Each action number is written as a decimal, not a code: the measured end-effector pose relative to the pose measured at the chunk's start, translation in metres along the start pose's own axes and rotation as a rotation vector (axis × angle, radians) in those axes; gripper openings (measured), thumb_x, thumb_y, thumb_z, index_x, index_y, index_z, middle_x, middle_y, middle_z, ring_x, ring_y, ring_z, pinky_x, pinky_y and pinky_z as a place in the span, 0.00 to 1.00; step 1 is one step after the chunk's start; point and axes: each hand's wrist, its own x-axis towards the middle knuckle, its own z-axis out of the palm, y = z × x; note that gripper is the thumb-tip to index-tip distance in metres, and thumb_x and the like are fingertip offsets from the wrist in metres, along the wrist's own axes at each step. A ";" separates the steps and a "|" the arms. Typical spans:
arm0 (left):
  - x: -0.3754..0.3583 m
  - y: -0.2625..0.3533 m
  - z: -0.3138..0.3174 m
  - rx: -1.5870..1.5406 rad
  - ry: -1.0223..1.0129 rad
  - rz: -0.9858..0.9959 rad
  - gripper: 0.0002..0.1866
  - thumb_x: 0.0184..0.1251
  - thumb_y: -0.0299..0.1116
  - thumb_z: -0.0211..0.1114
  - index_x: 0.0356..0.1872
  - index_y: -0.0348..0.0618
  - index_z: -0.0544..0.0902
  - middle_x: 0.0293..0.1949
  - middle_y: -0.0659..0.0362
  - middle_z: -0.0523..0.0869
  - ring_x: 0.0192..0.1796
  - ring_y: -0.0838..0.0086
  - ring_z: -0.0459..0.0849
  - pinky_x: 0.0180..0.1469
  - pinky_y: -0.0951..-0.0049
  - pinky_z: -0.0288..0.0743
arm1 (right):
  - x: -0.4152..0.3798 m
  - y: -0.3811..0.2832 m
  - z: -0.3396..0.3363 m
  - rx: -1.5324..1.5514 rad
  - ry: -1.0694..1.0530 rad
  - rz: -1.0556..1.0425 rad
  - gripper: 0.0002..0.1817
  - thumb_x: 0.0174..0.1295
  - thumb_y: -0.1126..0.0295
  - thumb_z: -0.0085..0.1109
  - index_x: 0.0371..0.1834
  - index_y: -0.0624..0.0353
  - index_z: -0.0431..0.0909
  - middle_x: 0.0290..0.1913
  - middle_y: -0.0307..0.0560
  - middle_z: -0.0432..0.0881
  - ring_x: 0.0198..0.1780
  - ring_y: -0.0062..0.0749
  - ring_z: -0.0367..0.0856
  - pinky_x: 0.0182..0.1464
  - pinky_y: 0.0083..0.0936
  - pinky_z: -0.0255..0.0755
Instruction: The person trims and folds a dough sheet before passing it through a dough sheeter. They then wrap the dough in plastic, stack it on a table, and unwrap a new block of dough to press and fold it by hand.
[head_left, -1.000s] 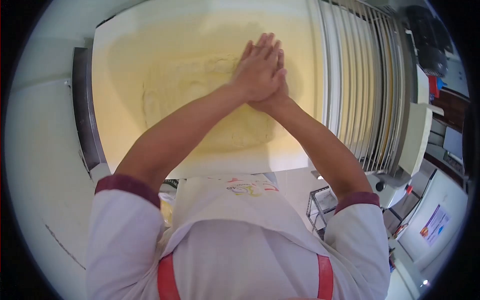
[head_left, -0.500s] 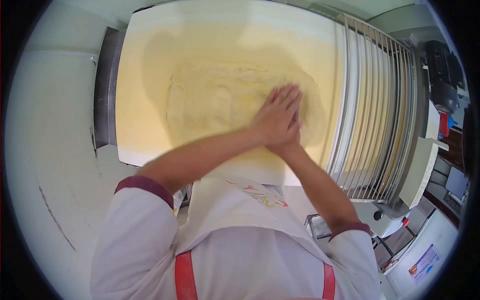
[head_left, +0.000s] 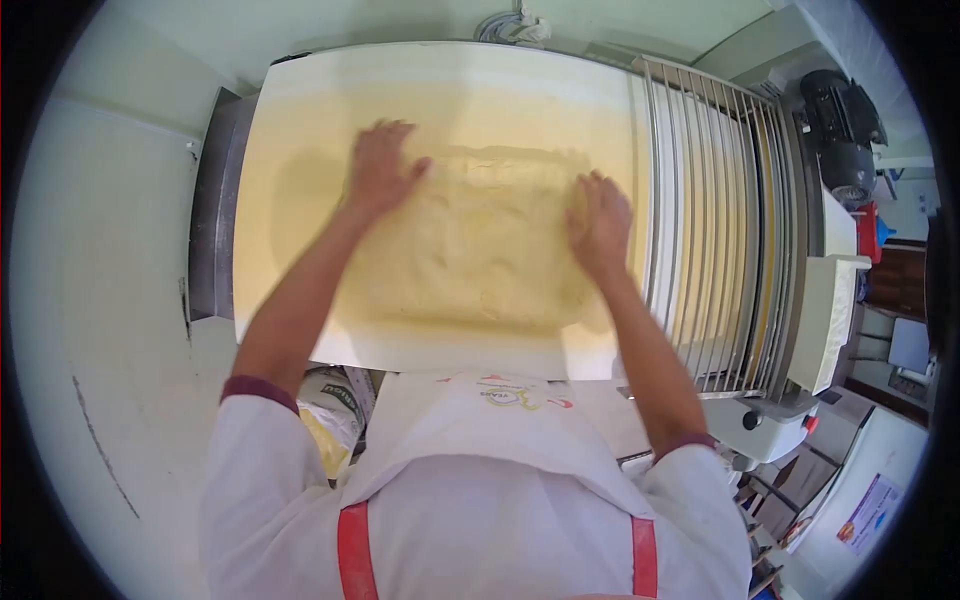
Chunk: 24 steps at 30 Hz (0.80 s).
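Note:
A flattened, roughly rectangular slab of pale yellow dough (head_left: 485,245) lies on the belt of the work table, with shallow dents across its top. At its upper left edge is my left hand (head_left: 380,165), open, fingers stretched away from me and the thumb spread towards the dough. My right hand (head_left: 602,222) rests at the right edge of the slab, open and slightly curved, its thumb side against the dough. A little blur covers the fingers of both hands.
The white, yellow-tinted belt (head_left: 290,130) surrounds the dough. A metal bar guard (head_left: 715,230) stands to its right, beside a dark motor (head_left: 842,125). A dark metal tray edge (head_left: 215,215) borders the left end. Below the left front edge sits a printed bag (head_left: 330,410).
My hands were pressed together over the right part of the dough; now they are apart, one at each side edge. The view has shifted, and the dough looks more squared.

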 end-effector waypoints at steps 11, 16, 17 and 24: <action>0.002 -0.015 -0.020 -0.022 -0.472 -0.321 0.37 0.55 0.66 0.65 0.55 0.44 0.80 0.50 0.53 0.83 0.56 0.59 0.77 0.60 0.57 0.69 | 0.076 -0.013 0.004 -0.175 -0.499 0.047 0.30 0.69 0.41 0.45 0.56 0.57 0.74 0.52 0.50 0.79 0.57 0.43 0.75 0.57 0.41 0.67; -0.003 0.004 -0.022 0.094 -0.298 -0.140 0.41 0.65 0.62 0.59 0.70 0.44 0.63 0.66 0.51 0.70 0.70 0.58 0.65 0.72 0.53 0.53 | 0.062 0.020 0.015 -0.037 -0.241 -0.039 0.29 0.69 0.41 0.46 0.51 0.58 0.75 0.47 0.52 0.80 0.53 0.44 0.77 0.55 0.42 0.69; -0.008 0.009 -0.016 0.182 -0.214 -0.031 0.41 0.67 0.60 0.57 0.73 0.45 0.58 0.70 0.50 0.66 0.73 0.59 0.60 0.74 0.52 0.49 | 0.055 0.026 0.018 -0.065 -0.172 -0.047 0.28 0.69 0.41 0.46 0.50 0.58 0.75 0.46 0.53 0.80 0.52 0.44 0.77 0.53 0.42 0.70; -0.001 0.090 0.033 0.043 -0.449 0.163 0.38 0.75 0.56 0.41 0.77 0.43 0.47 0.78 0.54 0.49 0.80 0.64 0.43 0.78 0.51 0.35 | 0.060 0.021 0.018 -0.130 -0.378 0.146 0.31 0.67 0.38 0.46 0.50 0.58 0.75 0.44 0.53 0.80 0.51 0.45 0.79 0.48 0.41 0.74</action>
